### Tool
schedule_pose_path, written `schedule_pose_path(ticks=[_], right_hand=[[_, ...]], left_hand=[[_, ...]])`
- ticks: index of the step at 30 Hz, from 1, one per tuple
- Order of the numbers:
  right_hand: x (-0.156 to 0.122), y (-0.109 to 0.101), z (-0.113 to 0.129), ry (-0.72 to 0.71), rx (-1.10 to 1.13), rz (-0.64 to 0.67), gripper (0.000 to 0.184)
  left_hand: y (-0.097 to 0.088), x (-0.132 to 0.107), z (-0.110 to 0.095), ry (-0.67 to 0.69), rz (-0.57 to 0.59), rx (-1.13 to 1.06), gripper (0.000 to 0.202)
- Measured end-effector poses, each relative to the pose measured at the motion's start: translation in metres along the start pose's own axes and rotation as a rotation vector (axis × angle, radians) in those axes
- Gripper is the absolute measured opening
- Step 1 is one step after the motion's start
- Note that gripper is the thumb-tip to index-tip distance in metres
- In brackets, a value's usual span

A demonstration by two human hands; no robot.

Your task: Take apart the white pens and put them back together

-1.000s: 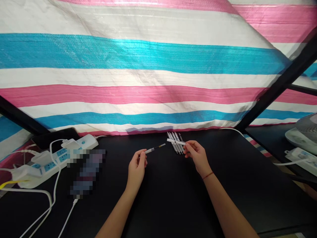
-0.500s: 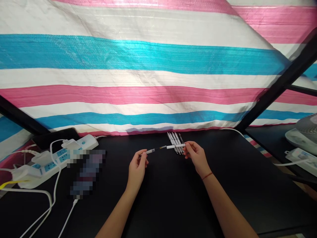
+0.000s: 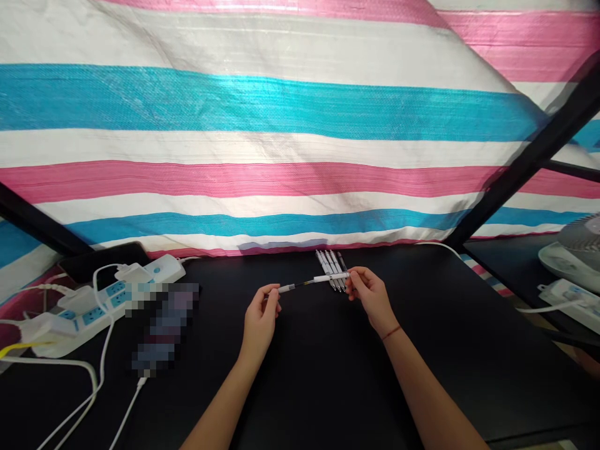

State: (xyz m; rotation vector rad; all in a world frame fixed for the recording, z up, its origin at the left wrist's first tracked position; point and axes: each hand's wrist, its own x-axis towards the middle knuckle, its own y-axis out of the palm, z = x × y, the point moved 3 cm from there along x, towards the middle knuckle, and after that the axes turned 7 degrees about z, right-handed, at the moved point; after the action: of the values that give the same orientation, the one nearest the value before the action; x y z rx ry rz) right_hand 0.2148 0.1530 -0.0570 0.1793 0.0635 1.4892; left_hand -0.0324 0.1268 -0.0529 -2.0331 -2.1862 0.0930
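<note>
My left hand [image 3: 261, 314] is closed, pinching the pale front section of a pen [image 3: 285, 289] between thumb and fingers. From that section a thin dark refill [image 3: 304, 284] runs across to a white pen barrel [image 3: 330, 277], whose near end it meets. My right hand [image 3: 370, 297] is closed on the barrel's far end. The two pen parts are in line, held above the table and tilted slightly up to the right. Just behind the barrel, several white pens [image 3: 323, 260] lie side by side on the black table, with a darker pen [image 3: 342, 257] at their right.
A white power strip [image 3: 169, 270] with plugs and cables lies at the left. Beside it are a blurred-out phone-like object [image 3: 166, 328] on a white cable [image 3: 129, 409] and a dark device [image 3: 112, 259]. A striped sheet [image 3: 300, 150] hangs behind the black table [image 3: 319, 375].
The barrel in my right hand has shifted slightly left, and the bare stretch of refill looks a little shorter. Both hands keep their grips.
</note>
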Motion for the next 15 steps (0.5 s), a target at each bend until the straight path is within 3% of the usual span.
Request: schedule_pose_path(ticks=[11,15], right_hand=[[-0.005,0.015,0.000,-0.013,-0.057,0.144,0.030],[-0.005,0.014,0.001,-0.016,-0.055,0.129,0.030]], left_hand=[[0.007,-0.003,-0.001,-0.007,0.089,0.047,0.035],[0.008,-0.004,-0.002,-0.016,0.090,0.038,0.035]])
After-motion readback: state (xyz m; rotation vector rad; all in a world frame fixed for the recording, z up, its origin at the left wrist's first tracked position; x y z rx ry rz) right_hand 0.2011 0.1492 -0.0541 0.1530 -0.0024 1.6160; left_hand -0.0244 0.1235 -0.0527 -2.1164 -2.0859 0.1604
